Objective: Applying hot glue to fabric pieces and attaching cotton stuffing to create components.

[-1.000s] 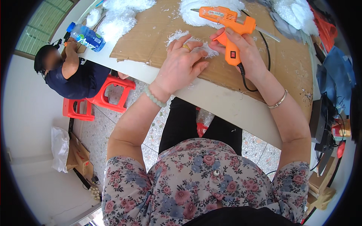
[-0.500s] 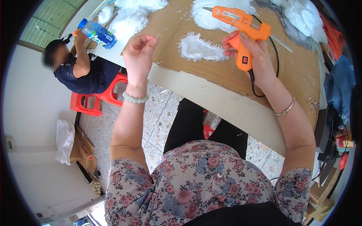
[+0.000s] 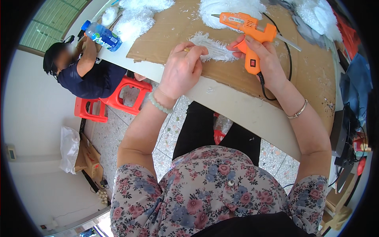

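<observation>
My right hand (image 3: 265, 59) is wrapped round an orange hot glue gun (image 3: 252, 51), its nozzle pointing left and a clear glue stick (image 3: 289, 42) jutting from the back. The fingertips of that hand reach the right end of a white fringed, furry strip (image 3: 218, 48) over the cardboard. At the strip's left end, my left hand (image 3: 182, 71) is closed with fingers curled and thumb against them. It hides part of the strip, and what it pinches, if anything, does not show.
Brown cardboard (image 3: 166, 39) covers much of the white table (image 3: 244, 104). White fluffy heaps (image 3: 136, 19) lie along the far side. A bottle (image 3: 102, 35) stands at the left near a seated person (image 3: 89, 75). The gun's black cord (image 3: 291, 63) loops on the right.
My left hand has moved right and slightly nearer me, from beside the cardboard's edge to the strip's left end. The glue gun has shifted slightly left and nearer me.
</observation>
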`<state>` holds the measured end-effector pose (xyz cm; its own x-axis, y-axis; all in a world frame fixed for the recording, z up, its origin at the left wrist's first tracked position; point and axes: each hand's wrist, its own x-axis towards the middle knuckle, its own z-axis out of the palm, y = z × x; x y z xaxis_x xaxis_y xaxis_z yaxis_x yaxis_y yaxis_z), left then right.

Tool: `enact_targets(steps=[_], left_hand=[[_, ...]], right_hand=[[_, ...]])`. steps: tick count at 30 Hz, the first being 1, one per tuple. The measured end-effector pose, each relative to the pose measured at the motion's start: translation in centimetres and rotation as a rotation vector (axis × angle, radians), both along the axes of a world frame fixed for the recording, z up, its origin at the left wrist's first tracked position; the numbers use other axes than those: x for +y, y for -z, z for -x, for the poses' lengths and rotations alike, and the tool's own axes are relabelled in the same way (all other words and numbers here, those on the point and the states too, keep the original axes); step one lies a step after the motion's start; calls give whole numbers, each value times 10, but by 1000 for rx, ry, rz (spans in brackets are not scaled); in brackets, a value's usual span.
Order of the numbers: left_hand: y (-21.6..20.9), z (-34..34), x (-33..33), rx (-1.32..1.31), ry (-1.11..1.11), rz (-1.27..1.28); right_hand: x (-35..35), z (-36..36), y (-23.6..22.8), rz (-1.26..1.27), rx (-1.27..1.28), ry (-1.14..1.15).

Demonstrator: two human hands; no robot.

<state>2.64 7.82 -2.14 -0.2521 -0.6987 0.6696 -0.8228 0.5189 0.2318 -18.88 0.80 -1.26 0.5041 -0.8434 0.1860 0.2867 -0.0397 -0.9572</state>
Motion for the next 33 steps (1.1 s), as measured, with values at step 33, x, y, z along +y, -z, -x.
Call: enact_targets(steps=[33], left_hand=[[-13,-3,-12,40,-131,-33]], right_hand=[[1,1,9,-18,47,15]])
